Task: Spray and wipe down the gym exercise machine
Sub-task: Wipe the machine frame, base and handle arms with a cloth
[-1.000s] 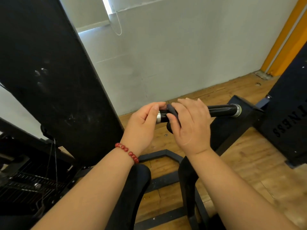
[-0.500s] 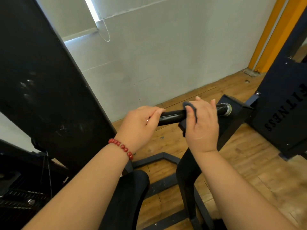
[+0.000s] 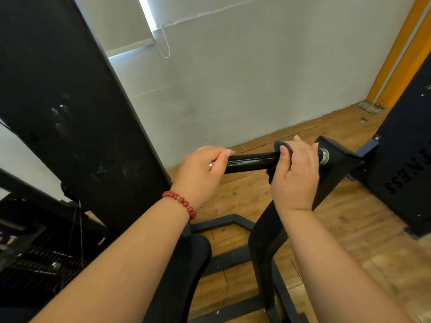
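A glossy black handle bar (image 3: pixel 251 161) of the gym machine runs level across the middle of the view, ending in a chrome collar (image 3: pixel 323 156) at a black bracket. My left hand (image 3: pixel 200 170), with a red bead bracelet on its wrist, grips the bar's near end. My right hand (image 3: pixel 296 173) is wrapped around the bar's far end, just before the collar, with a dark blue cloth (image 3: pixel 283 148) pressed between palm and bar. Only the cloth's top edge and a hanging fold show. No spray bottle is in view.
A wide black upright panel (image 3: pixel 70 113) of the machine fills the left. Below it sit a weight stack and cable (image 3: pixel 80 229). A black post (image 3: pixel 265 241) and floor frame stand under the bar on the wooden floor. Another black machine (image 3: pixel 410 164) with lettering stands right, a grey wall behind.
My right hand with the cloth has slid along the bar from near my left hand to the collar end, baring the bar between. My left hand has kept its grip.
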Demonstrator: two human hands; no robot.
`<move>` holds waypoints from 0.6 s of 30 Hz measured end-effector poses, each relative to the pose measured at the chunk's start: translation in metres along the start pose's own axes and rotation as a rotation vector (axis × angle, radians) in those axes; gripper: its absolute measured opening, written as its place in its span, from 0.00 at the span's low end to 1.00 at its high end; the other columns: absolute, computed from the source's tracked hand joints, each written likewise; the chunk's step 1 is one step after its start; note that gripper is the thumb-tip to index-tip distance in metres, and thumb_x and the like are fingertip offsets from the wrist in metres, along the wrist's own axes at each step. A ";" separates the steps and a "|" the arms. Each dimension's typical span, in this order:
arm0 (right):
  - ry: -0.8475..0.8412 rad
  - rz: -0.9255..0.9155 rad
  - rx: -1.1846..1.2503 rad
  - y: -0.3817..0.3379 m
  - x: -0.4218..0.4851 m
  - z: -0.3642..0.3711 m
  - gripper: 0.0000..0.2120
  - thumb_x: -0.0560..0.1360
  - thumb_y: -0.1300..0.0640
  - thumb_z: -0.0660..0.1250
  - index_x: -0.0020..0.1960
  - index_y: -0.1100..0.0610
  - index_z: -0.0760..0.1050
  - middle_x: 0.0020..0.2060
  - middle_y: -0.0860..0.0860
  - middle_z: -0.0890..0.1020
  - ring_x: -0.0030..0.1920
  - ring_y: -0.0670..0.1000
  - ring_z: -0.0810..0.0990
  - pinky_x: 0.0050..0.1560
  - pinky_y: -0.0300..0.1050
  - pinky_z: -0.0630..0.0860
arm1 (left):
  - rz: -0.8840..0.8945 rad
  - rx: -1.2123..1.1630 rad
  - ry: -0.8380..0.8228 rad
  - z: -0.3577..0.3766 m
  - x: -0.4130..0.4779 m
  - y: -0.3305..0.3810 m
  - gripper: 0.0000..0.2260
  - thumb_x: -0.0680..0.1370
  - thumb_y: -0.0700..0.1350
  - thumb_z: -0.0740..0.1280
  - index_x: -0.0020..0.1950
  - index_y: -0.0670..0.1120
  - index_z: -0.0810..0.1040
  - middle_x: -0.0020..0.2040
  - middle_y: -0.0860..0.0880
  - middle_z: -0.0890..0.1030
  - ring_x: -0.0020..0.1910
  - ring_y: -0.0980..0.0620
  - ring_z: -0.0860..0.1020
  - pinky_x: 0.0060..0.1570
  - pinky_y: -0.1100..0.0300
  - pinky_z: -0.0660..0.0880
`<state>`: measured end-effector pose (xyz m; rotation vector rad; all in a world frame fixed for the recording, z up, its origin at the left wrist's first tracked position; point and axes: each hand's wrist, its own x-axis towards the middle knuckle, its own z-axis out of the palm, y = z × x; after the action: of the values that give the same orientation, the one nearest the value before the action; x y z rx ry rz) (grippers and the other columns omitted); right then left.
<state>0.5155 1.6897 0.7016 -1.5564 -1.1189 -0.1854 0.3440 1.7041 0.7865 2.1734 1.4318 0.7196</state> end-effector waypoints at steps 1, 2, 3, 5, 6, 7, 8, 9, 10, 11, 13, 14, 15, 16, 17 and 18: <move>0.032 0.080 0.046 -0.005 0.000 0.002 0.16 0.82 0.56 0.55 0.55 0.64 0.78 0.53 0.57 0.82 0.64 0.57 0.75 0.77 0.42 0.51 | -0.010 -0.001 -0.007 0.000 0.000 0.001 0.13 0.83 0.48 0.57 0.56 0.53 0.81 0.44 0.57 0.78 0.46 0.62 0.74 0.44 0.78 0.67; 0.061 0.157 0.102 -0.012 0.000 0.003 0.17 0.82 0.55 0.55 0.56 0.64 0.78 0.55 0.56 0.81 0.66 0.57 0.74 0.77 0.47 0.53 | -0.017 0.002 -0.014 0.000 0.000 0.002 0.13 0.83 0.48 0.56 0.56 0.54 0.81 0.44 0.57 0.78 0.46 0.62 0.74 0.44 0.77 0.67; 0.080 0.223 0.157 -0.019 0.000 0.004 0.17 0.82 0.55 0.55 0.57 0.63 0.78 0.57 0.54 0.80 0.69 0.56 0.72 0.77 0.53 0.55 | -0.022 0.005 -0.018 0.000 -0.001 0.003 0.12 0.84 0.48 0.56 0.55 0.55 0.80 0.44 0.58 0.77 0.46 0.62 0.74 0.44 0.77 0.67; 0.041 0.299 0.216 -0.033 -0.008 0.004 0.14 0.83 0.55 0.57 0.61 0.60 0.77 0.66 0.52 0.74 0.76 0.54 0.61 0.76 0.60 0.56 | -0.039 0.002 -0.007 0.001 -0.002 0.004 0.11 0.84 0.48 0.56 0.53 0.57 0.78 0.44 0.58 0.76 0.46 0.63 0.73 0.44 0.78 0.67; -0.010 0.314 0.238 -0.036 -0.015 0.004 0.14 0.83 0.55 0.57 0.65 0.57 0.75 0.72 0.51 0.69 0.78 0.50 0.53 0.77 0.58 0.54 | -0.052 -0.002 0.005 0.002 -0.002 0.005 0.10 0.84 0.48 0.56 0.52 0.58 0.77 0.44 0.58 0.76 0.46 0.63 0.73 0.44 0.78 0.67; -0.056 0.312 0.260 -0.037 -0.023 0.002 0.15 0.83 0.56 0.57 0.68 0.55 0.73 0.75 0.48 0.63 0.78 0.47 0.48 0.78 0.52 0.52 | -0.063 -0.002 0.015 0.003 -0.002 0.007 0.10 0.84 0.48 0.56 0.52 0.58 0.76 0.44 0.58 0.76 0.45 0.63 0.73 0.44 0.79 0.66; -0.087 0.302 0.273 -0.035 -0.028 0.000 0.17 0.83 0.56 0.57 0.71 0.55 0.71 0.76 0.45 0.58 0.77 0.44 0.46 0.77 0.45 0.51 | -0.072 0.001 0.022 0.004 -0.002 0.007 0.11 0.84 0.48 0.56 0.52 0.58 0.77 0.45 0.59 0.76 0.45 0.63 0.73 0.44 0.79 0.66; -0.104 0.290 0.274 -0.032 -0.030 -0.004 0.18 0.83 0.56 0.57 0.73 0.55 0.69 0.75 0.44 0.55 0.76 0.42 0.46 0.76 0.36 0.50 | -0.083 0.003 0.031 0.006 -0.003 0.008 0.11 0.84 0.49 0.56 0.52 0.57 0.78 0.45 0.58 0.76 0.45 0.63 0.73 0.43 0.79 0.66; -0.108 0.294 0.275 -0.029 -0.029 -0.009 0.19 0.83 0.56 0.57 0.74 0.55 0.67 0.75 0.43 0.55 0.76 0.40 0.47 0.73 0.29 0.49 | -0.096 0.003 0.038 0.006 -0.003 0.009 0.12 0.84 0.49 0.56 0.53 0.56 0.79 0.45 0.58 0.76 0.45 0.62 0.74 0.42 0.78 0.67; -0.099 0.334 0.280 -0.026 -0.026 -0.015 0.20 0.83 0.56 0.57 0.74 0.55 0.66 0.76 0.43 0.56 0.75 0.39 0.49 0.69 0.24 0.49 | -0.107 0.003 0.039 0.005 -0.004 0.010 0.12 0.84 0.49 0.56 0.54 0.55 0.79 0.45 0.58 0.77 0.45 0.62 0.74 0.42 0.76 0.68; -0.026 0.510 0.307 -0.021 -0.017 -0.027 0.20 0.84 0.54 0.56 0.75 0.54 0.66 0.76 0.44 0.59 0.75 0.41 0.55 0.67 0.23 0.52 | -0.120 0.002 0.036 0.005 -0.004 0.013 0.13 0.84 0.50 0.55 0.55 0.54 0.80 0.46 0.57 0.77 0.45 0.61 0.74 0.42 0.73 0.68; 0.026 0.606 0.336 -0.020 -0.014 -0.030 0.19 0.84 0.54 0.56 0.74 0.53 0.67 0.76 0.45 0.62 0.75 0.42 0.58 0.69 0.27 0.55 | -0.118 0.007 0.032 0.005 -0.004 0.013 0.13 0.84 0.50 0.55 0.56 0.53 0.80 0.46 0.56 0.77 0.44 0.60 0.74 0.42 0.71 0.68; 0.069 0.688 0.374 -0.022 -0.014 -0.032 0.19 0.84 0.53 0.56 0.74 0.52 0.67 0.75 0.45 0.65 0.75 0.43 0.61 0.71 0.33 0.58 | -0.112 0.019 0.022 0.004 -0.005 0.013 0.14 0.84 0.50 0.55 0.56 0.52 0.80 0.47 0.54 0.77 0.43 0.60 0.74 0.41 0.70 0.68; 0.094 0.767 0.419 -0.026 -0.015 -0.032 0.19 0.83 0.51 0.57 0.73 0.50 0.68 0.73 0.45 0.68 0.73 0.44 0.65 0.72 0.40 0.62 | -0.105 0.039 0.002 0.003 -0.004 0.013 0.14 0.84 0.50 0.55 0.57 0.52 0.80 0.46 0.53 0.77 0.42 0.59 0.73 0.40 0.69 0.68; 0.107 0.863 0.476 -0.032 -0.017 -0.033 0.19 0.83 0.50 0.57 0.73 0.49 0.69 0.71 0.45 0.71 0.71 0.45 0.68 0.71 0.45 0.67 | -0.097 0.064 -0.027 0.001 -0.003 0.013 0.14 0.84 0.50 0.54 0.58 0.52 0.80 0.46 0.53 0.77 0.41 0.58 0.73 0.39 0.68 0.68; 0.118 0.976 0.544 -0.037 -0.018 -0.032 0.18 0.83 0.48 0.58 0.72 0.48 0.70 0.68 0.45 0.74 0.68 0.46 0.72 0.68 0.48 0.71 | -0.080 0.098 -0.065 -0.002 -0.002 0.012 0.15 0.84 0.50 0.54 0.59 0.53 0.79 0.45 0.53 0.76 0.41 0.58 0.73 0.39 0.67 0.68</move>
<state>0.4928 1.6494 0.7254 -1.3943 -0.1881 0.6270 0.3505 1.6981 0.7951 2.1775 1.5405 0.5565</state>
